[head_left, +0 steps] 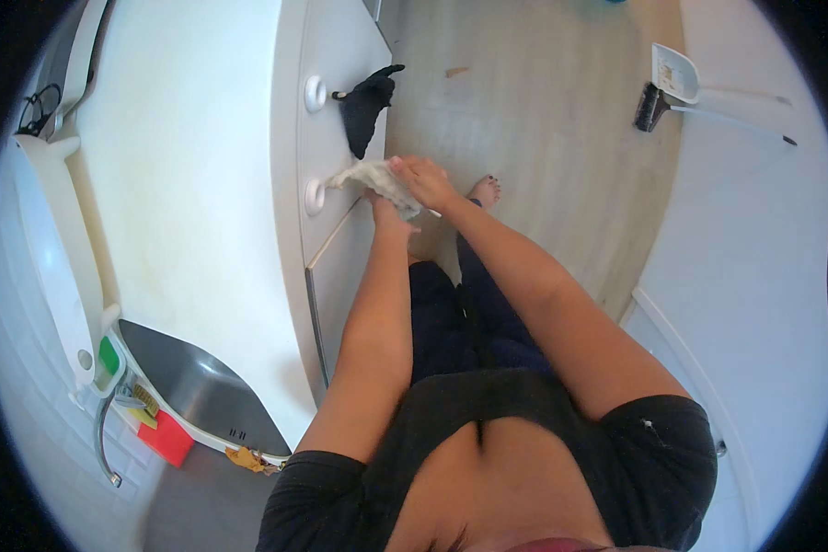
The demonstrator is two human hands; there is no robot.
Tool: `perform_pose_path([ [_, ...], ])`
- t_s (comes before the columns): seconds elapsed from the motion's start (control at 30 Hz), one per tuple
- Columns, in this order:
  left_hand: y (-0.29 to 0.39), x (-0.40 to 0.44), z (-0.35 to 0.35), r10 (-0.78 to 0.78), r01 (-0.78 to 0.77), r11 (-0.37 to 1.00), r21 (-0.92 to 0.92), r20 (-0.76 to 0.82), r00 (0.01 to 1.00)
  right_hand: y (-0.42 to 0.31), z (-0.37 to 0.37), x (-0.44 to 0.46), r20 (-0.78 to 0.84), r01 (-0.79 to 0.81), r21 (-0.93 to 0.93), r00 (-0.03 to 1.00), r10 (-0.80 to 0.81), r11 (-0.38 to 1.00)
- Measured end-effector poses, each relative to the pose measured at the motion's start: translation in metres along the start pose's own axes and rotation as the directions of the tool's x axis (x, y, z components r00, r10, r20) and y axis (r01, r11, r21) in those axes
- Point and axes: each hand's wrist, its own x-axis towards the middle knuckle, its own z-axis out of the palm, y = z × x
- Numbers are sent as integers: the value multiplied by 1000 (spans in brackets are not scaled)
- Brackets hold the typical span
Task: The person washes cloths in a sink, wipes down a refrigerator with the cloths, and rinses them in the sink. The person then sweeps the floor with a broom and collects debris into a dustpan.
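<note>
A crumpled off-white cloth (377,181) hangs from the nearer round white knob (315,197) on the cabinet front. My left hand (391,215) is at its lower edge, the thumb against the fabric and part of the hand hidden by it. From the other side, my right hand (422,180) closes over the cloth's outer part, fingers bent onto it. The cloth is bunched between both hands. Just beyond, a black cloth (368,110) hangs from the farther white knob (316,94), apart from my hands.
Left of me runs a white countertop (189,166) with a steel sink (202,382) and a faucet (106,442). A red cloth (166,440) lies by the sink. On the wooden floor (543,110), a brush (651,108) and white dustpan (676,74) lie near the right wall.
</note>
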Motion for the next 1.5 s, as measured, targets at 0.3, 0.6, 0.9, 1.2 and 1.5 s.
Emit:
perform_pose_path([
  [0.3, -32, -43, 41, 24, 171, 960, 221, -676, 737, 72, -50, -13, 23, 15, -206, 1000, -10, 978],
  [0.6, -105, 5, 184, 48, -19, 189, 982, 10, 999, 67, -227, -90, -364, -214, -273, 925, 105, 938],
  [0.9, -187, 68, 367, 140, -317, -317, 894, 375, 917, 90, -389, -165, -604, 94, -123, 783, -150, 988],
  [1.2, -261, 218, 497, -219, -430, -576, 695, 376, 900, 108, -546, -162, -636, -510, 144, 609, 475, 848],
  [1.5, -357, 279, 673, -442, -634, -543, 551, 454, 773, 165, -713, -170, -945, -398, -47, 314, 88, 916],
])
